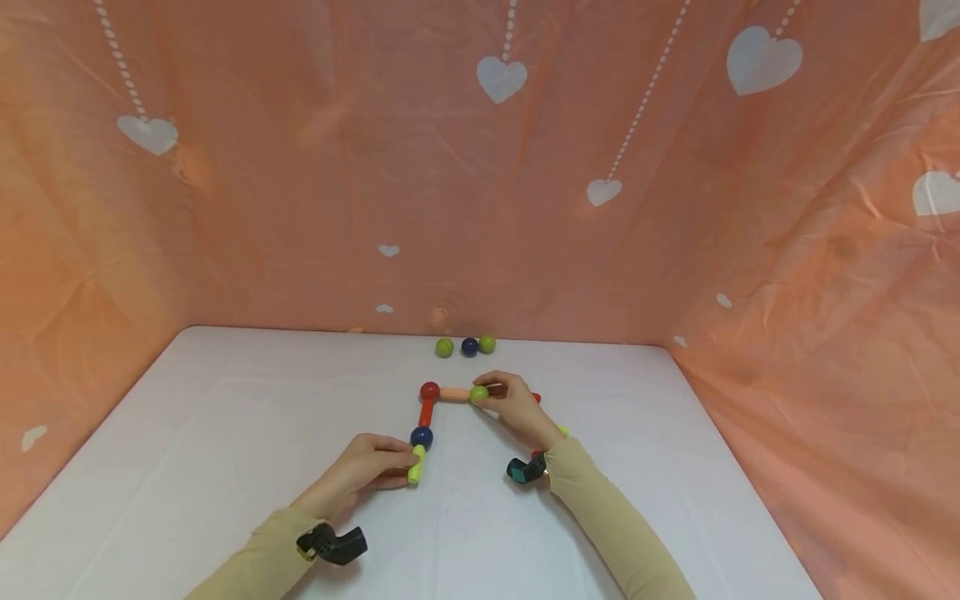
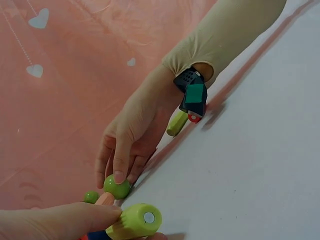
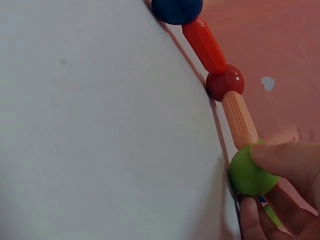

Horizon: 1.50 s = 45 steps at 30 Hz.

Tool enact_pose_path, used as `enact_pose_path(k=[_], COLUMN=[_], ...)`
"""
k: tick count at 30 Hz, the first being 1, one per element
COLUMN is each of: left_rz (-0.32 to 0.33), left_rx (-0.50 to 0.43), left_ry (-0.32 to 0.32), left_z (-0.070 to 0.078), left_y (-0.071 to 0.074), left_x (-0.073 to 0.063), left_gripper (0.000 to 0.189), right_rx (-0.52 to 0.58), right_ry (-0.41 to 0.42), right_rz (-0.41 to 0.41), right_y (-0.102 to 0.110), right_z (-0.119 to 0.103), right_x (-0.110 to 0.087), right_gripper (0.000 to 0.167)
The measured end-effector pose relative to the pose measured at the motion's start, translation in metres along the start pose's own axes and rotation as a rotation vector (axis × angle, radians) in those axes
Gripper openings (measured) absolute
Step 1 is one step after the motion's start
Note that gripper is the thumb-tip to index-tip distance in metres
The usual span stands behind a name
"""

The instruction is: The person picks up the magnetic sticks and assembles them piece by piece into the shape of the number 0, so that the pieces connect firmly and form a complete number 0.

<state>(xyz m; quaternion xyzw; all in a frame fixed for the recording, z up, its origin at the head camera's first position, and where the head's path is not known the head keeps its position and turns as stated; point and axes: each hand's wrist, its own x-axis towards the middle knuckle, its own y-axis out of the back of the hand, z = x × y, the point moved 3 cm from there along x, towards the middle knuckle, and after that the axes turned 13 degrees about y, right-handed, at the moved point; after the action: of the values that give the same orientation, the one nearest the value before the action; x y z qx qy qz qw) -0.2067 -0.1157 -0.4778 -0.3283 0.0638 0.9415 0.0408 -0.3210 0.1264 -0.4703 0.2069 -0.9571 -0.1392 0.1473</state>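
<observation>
A jointed chain of balls and ridged rods lies on the white table. My left hand (image 1: 369, 463) pinches the yellow-green rod (image 1: 416, 467) at its near end, with a pale disc showing on the rod's tip in the left wrist view. That rod meets a dark blue ball (image 1: 422, 437), then come a red rod (image 1: 426, 413), a red ball (image 1: 430, 392) and a peach rod (image 1: 454, 394). At the peach rod's right end is a green ball (image 3: 251, 171), held between the thumb and fingers of my right hand (image 1: 517, 406).
Toward the back edge sit a green ball (image 1: 444, 347), a blue ball (image 1: 469, 347) and another green ball (image 1: 487, 344). Partly hidden by the right arm are a yellow-green rod (image 2: 177, 123) and a red piece (image 2: 194, 118). An orange curtain (image 1: 420, 167) with hearts surrounds the table.
</observation>
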Motion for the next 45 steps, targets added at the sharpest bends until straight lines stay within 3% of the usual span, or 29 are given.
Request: enact_pose_path(k=[9, 16, 23, 30, 36, 45], left_rz=[-0.072, -0.067, -0.079, -0.094, -0.113, -0.118], left_rx=[-0.051, -0.044, -0.044, -0.045, -0.058, -0.061], left_ry=[-0.008, -0.016, -0.019, -0.025, -0.059, -0.069], left_z=[-0.001, 0.001, 0.002, 0.003, 0.003, 0.0], left_y=[-0.006, -0.008, -0.008, -0.009, -0.009, -0.009], left_x=[0.005, 0.006, 0.004, 0.005, 0.005, 0.007], left_gripper=[0.049, 0.05, 0.05, 0.048, 0.043, 0.042], right_rx=[-0.038, -0.051, -0.178, -0.291, -0.325, -0.341], right_ry=[0.02, 0.023, 0.135, 0.156, 0.197, 0.173], right_rz=[0.005, -0.047, -0.032, -0.013, -0.06, -0.05], right_y=[0.002, 0.009, 0.028, 0.047, 0.048, 0.043], right_z=[0.0, -0.006, -0.021, -0.019, -0.014, -0.005], right_x=[0.008, 0.014, 0.039, 0.063, 0.078, 0.088], right_gripper=[0.032, 0.039, 0.043, 0.044, 0.042, 0.039])
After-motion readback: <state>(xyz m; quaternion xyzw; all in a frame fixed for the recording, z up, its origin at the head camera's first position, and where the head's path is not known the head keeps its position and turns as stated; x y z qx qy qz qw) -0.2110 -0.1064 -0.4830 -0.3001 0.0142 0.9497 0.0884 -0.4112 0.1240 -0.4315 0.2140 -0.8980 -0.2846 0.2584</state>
